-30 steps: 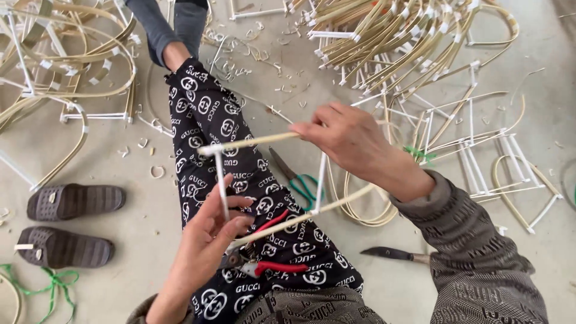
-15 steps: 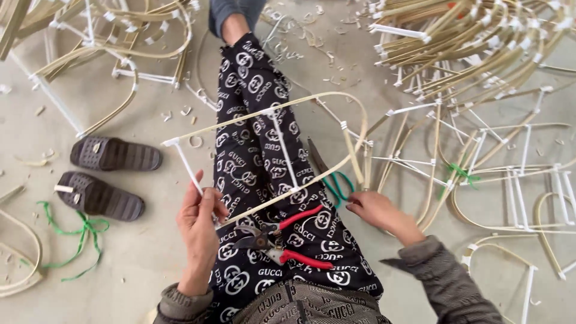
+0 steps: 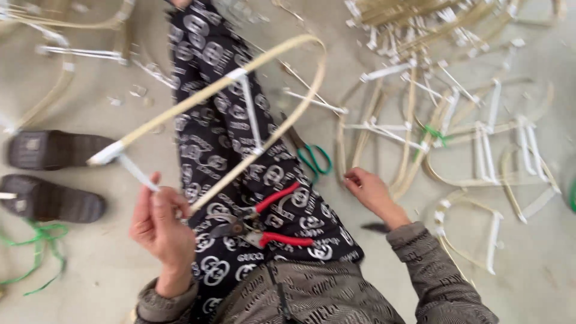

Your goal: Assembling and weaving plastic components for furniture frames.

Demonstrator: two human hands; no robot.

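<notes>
My left hand grips the lower end of a bent cane frame, a pale curved loop with white-taped joints and two white cross struts. The frame stands tilted above my outstretched leg in black trousers with a white pattern. My right hand holds nothing; it hovers low over the floor to the right of my leg, fingers curled, near green-handled scissors. Red-handled pliers lie on my thigh between the two hands.
Many finished cane frames lie piled at the right and top. A pair of dark sandals sits at the left, with green string below. A dark blade lies by my right wrist. Cane scraps litter the concrete floor.
My right hand has let go of the frame and dropped to the floor on the right. My left hand alone now holds the frame, which has swung up and leftward.
</notes>
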